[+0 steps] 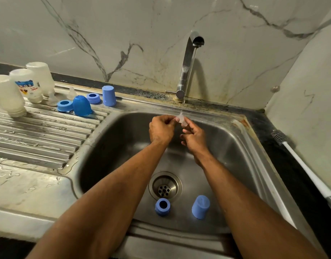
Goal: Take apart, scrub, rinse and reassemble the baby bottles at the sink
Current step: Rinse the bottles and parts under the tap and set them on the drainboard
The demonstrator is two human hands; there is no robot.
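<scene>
Two hands [176, 128] pinching one clear teat [182, 119], three bottles [24, 88] aside.

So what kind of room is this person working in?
Most likely a home kitchen: a stainless steel sink with a ridged draining board, a tap against a marble-look wall, and upturned baby bottles drying beside blue caps.

Both bare forearms are extending forward and converging toward the centre. The left hand [161, 130] is showing its back to the camera, fingers curling inward, thumb and fingertips pinching. The right hand [193, 136] is sitting just beside it, slightly lower, fingers curling and pinching at the same point. The fingertips of both hands are meeting.
</scene>
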